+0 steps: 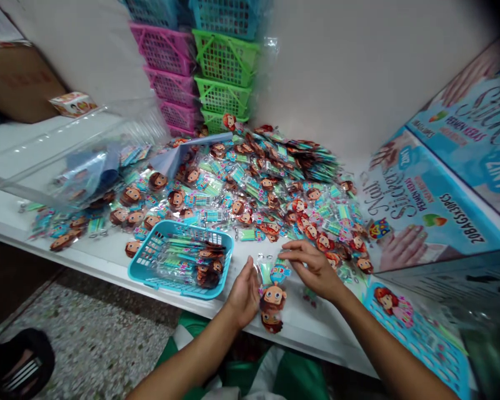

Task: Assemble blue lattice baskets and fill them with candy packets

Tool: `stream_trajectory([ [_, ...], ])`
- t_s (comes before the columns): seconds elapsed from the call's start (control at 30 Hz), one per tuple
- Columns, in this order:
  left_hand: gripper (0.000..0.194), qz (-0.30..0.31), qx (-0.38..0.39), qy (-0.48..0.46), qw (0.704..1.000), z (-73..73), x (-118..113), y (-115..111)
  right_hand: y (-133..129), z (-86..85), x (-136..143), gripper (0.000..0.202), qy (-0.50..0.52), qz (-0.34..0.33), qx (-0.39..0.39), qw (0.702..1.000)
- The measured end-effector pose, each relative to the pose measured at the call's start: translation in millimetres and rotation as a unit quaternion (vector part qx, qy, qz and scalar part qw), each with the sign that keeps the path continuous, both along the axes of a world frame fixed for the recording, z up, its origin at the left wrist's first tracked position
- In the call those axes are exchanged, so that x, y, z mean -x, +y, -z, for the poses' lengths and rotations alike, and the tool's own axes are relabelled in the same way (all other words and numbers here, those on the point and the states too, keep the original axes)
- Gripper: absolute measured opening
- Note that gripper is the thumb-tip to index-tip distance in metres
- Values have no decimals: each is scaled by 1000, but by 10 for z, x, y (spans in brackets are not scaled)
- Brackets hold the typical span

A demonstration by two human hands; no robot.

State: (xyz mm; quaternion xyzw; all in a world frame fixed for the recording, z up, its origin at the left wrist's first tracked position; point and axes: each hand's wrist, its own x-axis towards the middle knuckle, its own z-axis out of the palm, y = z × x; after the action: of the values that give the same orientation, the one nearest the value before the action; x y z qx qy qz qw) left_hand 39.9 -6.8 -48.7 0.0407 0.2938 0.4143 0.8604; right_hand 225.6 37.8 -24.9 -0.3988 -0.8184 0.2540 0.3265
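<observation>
Small clear packets with doll-head cards (274,297) lie between my two hands at the table's front edge, one overlapping another. My left hand (245,293) rests against their left side, fingers extended upward and apart. Over their upper right is my right hand (312,268), its fingers loosely spread near the green and blue part of the packets. To the left of my left hand, a blue basket (135,269) holds several similar packets laid flat. Behind the hands spreads a large pile of packets (237,206).
Stacked pink baskets (166,51) and green baskets (227,58) stand against the wall. Nail sticker boxes (420,205) are on the right, beside another blue basket (445,355). A clear plastic container (66,150) lies at the left, and a cardboard box (20,83) stands behind it.
</observation>
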Motion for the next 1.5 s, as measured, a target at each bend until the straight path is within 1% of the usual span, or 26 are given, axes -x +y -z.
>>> stream_trajectory([
  [0.07, 56, 17, -15, -21, 1000, 8, 14, -12, -58, -9, 10, 33, -31, -59, -17, 998],
  [0.13, 49, 48, -43, -21, 998, 33, 15, -37, -127, -1, 41, 35, -42, -107, -12, 993],
  [0.17, 43, 60, -56, -7, 997, 54, 12, -53, -157, 9, 58, 38, -46, -117, 0, 992],
  [0.23, 35, 68, -59, 31, 995, 110, 2, -81, -173, 38, 82, 47, -66, -115, 47, 990],
  [0.3, 34, 54, -35, 52, 997, 174, -3, -97, -77, 62, 94, 51, -100, -88, 91, 987],
  [0.37, 37, 32, -6, 48, 998, 231, -3, -98, 172, 67, 132, 44, -132, -36, 98, 986],
  [0.43, 41, 18, 14, 45, 999, 265, -1, -89, 559, 49, 243, 39, -157, 35, 51, 986],
  [0.47, 42, 15, 19, 47, 999, 272, -1, -84, 782, 32, 333, 42, -172, 71, 17, 982],
  [0.53, 40, 11, 18, 54, 998, 269, 0, -76, 1221, -2, 558, 57, -207, 141, -48, 967],
  [0.57, 38, 8, 15, 57, 998, 263, 1, -76, 1412, -14, 674, 64, -226, 169, -58, 958],
  [0.6, 36, 4, 14, 58, 998, 255, 3, -77, 1569, -22, 778, 63, -238, 188, -54, 951],
  [0.63, 35, 0, 15, 59, 998, 250, 6, -80, 1685, -24, 860, 58, -246, 198, -42, 948],
  [0.7, 34, -5, 21, 63, 998, 250, 14, -89, 1786, -15, 929, 38, -241, 202, -16, 949],
  [0.73, 34, -8, 24, 64, 998, 259, 18, -93, 1776, -8, 911, 32, -230, 201, -10, 952],
  [0.8, 33, -11, 25, 61, 998, 289, 21, -95, 1667, 1, 789, 28, -201, 203, -7, 958],
  [0.93, 31, -30, 23, 64, 997, 334, -13, -70, 1310, -8, 413, 25, -114, 203, 23, 972],
  [1.07, 34, -42, 27, 86, 995, 277, -55, -34, 998, 25, 136, 39, 1, 214, 91, 973],
  [1.2, 31, -47, 24, 100, 994, 225, -71, -29, 768, 95, -35, 48, 102, 248, 149, 952],
  [1.27, 28, -46, 23, 102, 993, 232, -85, -34, 673, 102, -94, 48, 140, 269, 168, 938],
  [1.37, 25, -54, 23, 107, 993, 253, -123, -27, 503, 51, -116, 44, 175, 285, 186, 924],
  [1.5, 23, -89, -3, 111, 990, 219, -191, 15, 122, -32, 48, 37, 190, 280, 212, 917],
])
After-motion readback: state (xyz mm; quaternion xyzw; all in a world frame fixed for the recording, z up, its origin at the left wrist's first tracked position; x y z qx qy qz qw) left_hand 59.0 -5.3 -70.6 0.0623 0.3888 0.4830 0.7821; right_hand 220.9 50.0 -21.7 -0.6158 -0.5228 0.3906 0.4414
